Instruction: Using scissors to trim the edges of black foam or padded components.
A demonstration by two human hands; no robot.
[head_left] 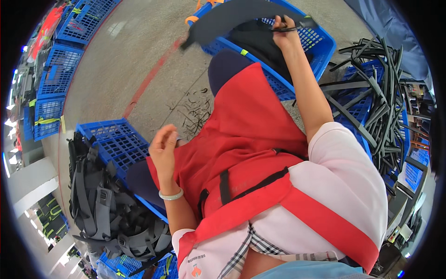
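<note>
My right hand [284,35] is raised over a blue plastic basket, its fingers closed round a thin black tool [285,29] whose kind I cannot make out. Just beyond the fingers stretches a long, curved dark grey fabric piece [232,21], blurred along its edge; whether the fingers also grip it I cannot tell. More black fabric [260,42] lies inside the blue basket [329,46]. My left hand [163,148] hovers beside my red apron [251,121], fingers loosely bent and apart, with nothing visible in them.
At left, grey straps with buckles [104,204] heap against another blue basket [114,139]. Dark strips [381,107] pile over a blue basket at right. Black scraps [197,109] litter the floor ahead. Stacked blue baskets [58,69] line the far left beyond a red floor line.
</note>
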